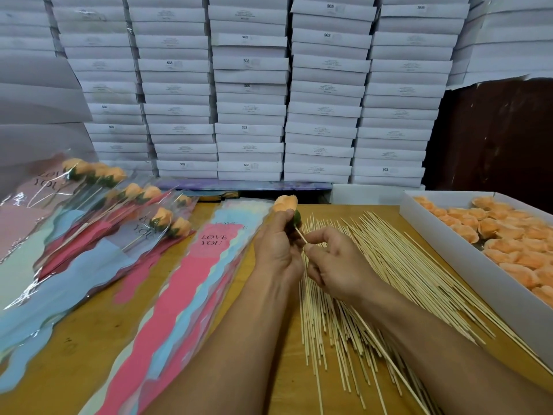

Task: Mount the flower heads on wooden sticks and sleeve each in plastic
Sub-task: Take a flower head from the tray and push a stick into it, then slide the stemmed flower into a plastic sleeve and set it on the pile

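Note:
My left hand grips an orange flower head by its green base, above the middle of the table. My right hand pinches a thin wooden stick whose tip enters the base of that flower. A loose pile of wooden sticks lies under and to the right of both hands. A stack of pink and blue plastic sleeves printed "LOVE YOU" lies to the left of my hands. Finished sleeved flowers on sticks lie at the far left.
A white tray at the right holds several orange flower heads. Stacks of white boxes form a wall along the back of the wooden table. A dark brown panel stands behind the tray.

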